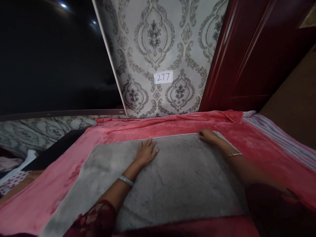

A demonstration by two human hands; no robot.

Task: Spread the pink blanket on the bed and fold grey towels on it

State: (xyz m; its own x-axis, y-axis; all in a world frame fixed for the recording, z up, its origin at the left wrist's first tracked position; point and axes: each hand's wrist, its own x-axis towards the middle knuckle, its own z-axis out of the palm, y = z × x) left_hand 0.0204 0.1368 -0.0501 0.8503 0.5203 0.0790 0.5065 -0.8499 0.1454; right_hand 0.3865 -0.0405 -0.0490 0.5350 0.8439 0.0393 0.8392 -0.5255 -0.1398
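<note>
A grey plush cloth (177,184) lies spread over a pink-red blanket (261,144), its pale far edge running almost straight across. My left hand (146,152) rests on it near the middle of that far edge, fingers spread and palm down. Close to the far right corner, my right hand (206,135) has its fingers curled together at the cloth's edge. The fingertips appear to pinch the edge, though they are partly hidden. Low creases show in the cloth between my forearms.
A large dark television screen (54,59) stands behind at the left. A paper label (163,77) marked 277 is on the patterned wall (154,36). Dark red wooden furniture (242,49) rises at the right, near striped fabric (281,135).
</note>
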